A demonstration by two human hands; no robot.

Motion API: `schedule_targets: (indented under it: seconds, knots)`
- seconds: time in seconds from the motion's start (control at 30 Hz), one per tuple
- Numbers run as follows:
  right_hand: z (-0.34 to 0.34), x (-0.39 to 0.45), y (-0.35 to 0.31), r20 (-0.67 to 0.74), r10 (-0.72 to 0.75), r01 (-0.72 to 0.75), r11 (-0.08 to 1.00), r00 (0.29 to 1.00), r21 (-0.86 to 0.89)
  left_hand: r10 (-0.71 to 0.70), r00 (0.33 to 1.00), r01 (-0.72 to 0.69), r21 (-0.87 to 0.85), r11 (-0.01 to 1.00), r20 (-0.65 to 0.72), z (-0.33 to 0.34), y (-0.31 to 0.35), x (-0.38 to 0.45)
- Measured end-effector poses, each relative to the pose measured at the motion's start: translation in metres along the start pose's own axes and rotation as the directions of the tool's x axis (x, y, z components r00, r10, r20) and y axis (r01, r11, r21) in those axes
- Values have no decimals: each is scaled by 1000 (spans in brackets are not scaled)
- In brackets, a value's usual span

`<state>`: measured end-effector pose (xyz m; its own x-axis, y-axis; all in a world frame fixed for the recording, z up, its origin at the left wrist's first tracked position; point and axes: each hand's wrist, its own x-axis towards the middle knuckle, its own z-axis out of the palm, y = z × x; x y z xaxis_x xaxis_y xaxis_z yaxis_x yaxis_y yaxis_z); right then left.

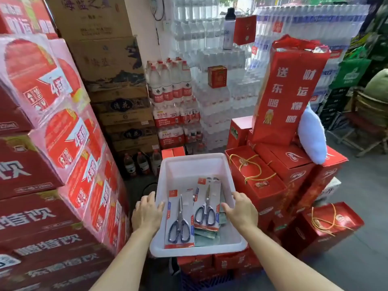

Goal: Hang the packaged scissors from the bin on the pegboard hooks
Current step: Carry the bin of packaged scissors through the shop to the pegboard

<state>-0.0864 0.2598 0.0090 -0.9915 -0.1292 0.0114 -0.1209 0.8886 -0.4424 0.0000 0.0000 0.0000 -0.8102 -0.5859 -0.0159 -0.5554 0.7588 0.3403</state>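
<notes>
**Head view: both hands on the bin, scissors not yet picked**

At far left stand stacked red drink cartons (52, 143), with brown cardboard boxes (109, 66) and shrink-wrapped water bottles (170, 97) behind them.

The left hand (147, 215) grips the left rim of the white bin (193, 164), fingers curled over the outside and the thumb hooked on the edge. Inside the bin, the left scissors pack (180, 219) lies flat near the front wall, handles toward the person. Just beside it, the right scissors pack (206, 203) rests tilted on a heap of further packs whose number cannot be told. The right hand (241, 211) holds the right rim, thumb reaching inward and close to the right pack; whether it touches the card cannot be told.

To the right sit red gift boxes (268, 177) with yellow cord handles and a tall red gift bag (287, 91). No pegboard is in view.

Each pack looks like thin backing card with metal scissors fixed to it, so the weight probably sits low at the blades and handles while the card top stays light and bendable. A pinch at the upper card edge, near where a hang hole would be, should let the pack hang straight for the hook. The glossy face may slip, and a grip at one corner could crease the card.
</notes>
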Motion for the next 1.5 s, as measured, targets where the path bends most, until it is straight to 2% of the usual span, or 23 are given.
schedule_targets:
  seconds: [0.17,0.27,0.37,0.6,0.73,0.93,1.07,1.37,1.5]
  knots:
    - [40,29,13,-68,98,-98,995,993,0,-116,993,116,-52,992,-4,43,-19,34]
    - [65,44,23,-99,161,-159,987,982,30,-146,989,148,-120,982,19,73,-25,53]
    - [79,52,27,-72,206,-201,977,976,70,-150,986,161,-168,973,78,93,-20,64]
    - [87,65,37,-64,234,-232,972,970,26,-154,986,159,-116,980,57,108,-22,69]
    - [84,63,40,-71,206,-202,978,976,58,-169,985,173,-160,972,39,107,-29,61]
    - [79,40,34,-121,135,-112,978,984,175,-195,977,170,-240,956,-83,86,-36,22]
    - [66,14,32,-131,53,-21,972,990,236,-241,958,201,-236,951,-157,68,-40,-27]
    - [34,-62,49,-17,-121,122,972,992,200,-424,881,370,-256,893,-209,42,-48,-168]
    - [27,-96,42,62,-186,174,970,981,170,-491,842,414,-317,853,-221,36,-68,-221]
